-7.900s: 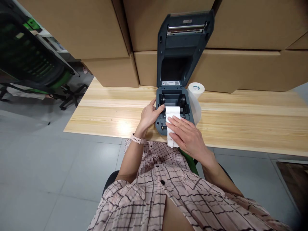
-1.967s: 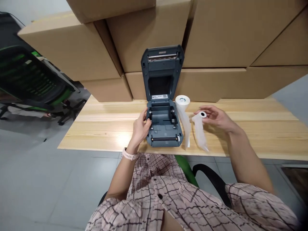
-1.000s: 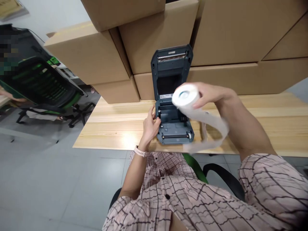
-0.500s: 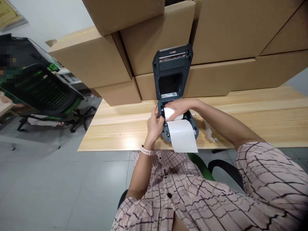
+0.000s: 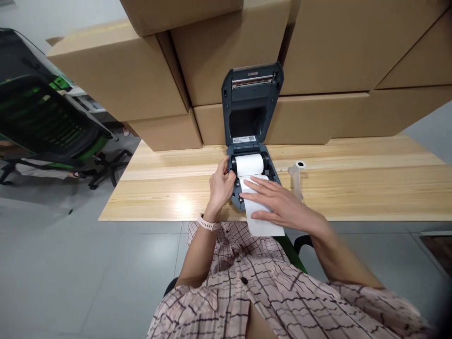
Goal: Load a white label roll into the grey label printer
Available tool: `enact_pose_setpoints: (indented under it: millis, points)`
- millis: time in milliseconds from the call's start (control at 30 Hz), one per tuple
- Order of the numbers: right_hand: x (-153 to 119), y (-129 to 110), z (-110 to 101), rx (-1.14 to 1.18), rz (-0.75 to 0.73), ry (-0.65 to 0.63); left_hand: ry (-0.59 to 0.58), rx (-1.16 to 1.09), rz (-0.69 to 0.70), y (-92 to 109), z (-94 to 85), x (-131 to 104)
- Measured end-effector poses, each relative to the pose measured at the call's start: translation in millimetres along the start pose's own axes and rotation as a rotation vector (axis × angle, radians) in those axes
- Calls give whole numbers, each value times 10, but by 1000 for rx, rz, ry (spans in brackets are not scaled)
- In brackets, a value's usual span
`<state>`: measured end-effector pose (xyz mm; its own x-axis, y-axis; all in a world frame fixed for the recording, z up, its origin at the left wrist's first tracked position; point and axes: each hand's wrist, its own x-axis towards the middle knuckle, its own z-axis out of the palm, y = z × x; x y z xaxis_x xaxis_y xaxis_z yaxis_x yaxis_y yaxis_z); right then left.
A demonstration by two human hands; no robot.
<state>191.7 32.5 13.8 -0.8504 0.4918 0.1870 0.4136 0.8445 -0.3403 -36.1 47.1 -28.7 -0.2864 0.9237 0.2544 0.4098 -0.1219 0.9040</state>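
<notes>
A dark grey label printer (image 5: 253, 103) sits on the table with its lid raised. Inside its bay lies a white paper roll (image 5: 249, 164), held between two black supports. From the roll a white paper strip (image 5: 263, 227) runs forward and hangs over the table's front edge. My left hand (image 5: 221, 185) grips the left side of the printer's base, fingers bent against it. Lying across the strip, my right hand (image 5: 278, 202) is open, fingers spread and flat on the paper. It hides part of the printer's front right side.
Large cardboard boxes (image 5: 321, 52) are stacked along the back of the wooden table (image 5: 165, 193). Right of the printer is a small white core (image 5: 300, 165) with a translucent strip trailing from it. An office chair (image 5: 45, 127) stands at the left.
My right hand has moved off the roll, forward and down onto the paper strip. The roll now shows fully, and the strip hangs slightly farther out. My left hand stays at the printer's side.
</notes>
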Motion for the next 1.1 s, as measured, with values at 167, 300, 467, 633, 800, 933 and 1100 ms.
enact_pose_setpoints:
  millis: [167, 300, 467, 633, 800, 933, 1100]
  points:
    - [10, -39, 36, 14, 4, 42, -12, -70, -57, 6, -11, -8]
    - [-4, -1, 2, 77, -21, 33, -20, -67, -79, 27, -16, -20]
    - [-21, 10, 19, 119, -45, 38, -2, -90, -90, 47, -7, -41]
    - [-25, 19, 27, 135, -49, 56, -11, -128, -106, 61, -9, -47]
    - [-13, 45, 58, 153, -73, 61, -14, -137, -104, 39, 9, -44]
    - [-39, 92, -12, 231, -78, 43, -17, -87, -102, 51, -19, -24]
    - [-16, 342, -620, 395, -113, 104, -27, 223, 172, 221, -55, -174]
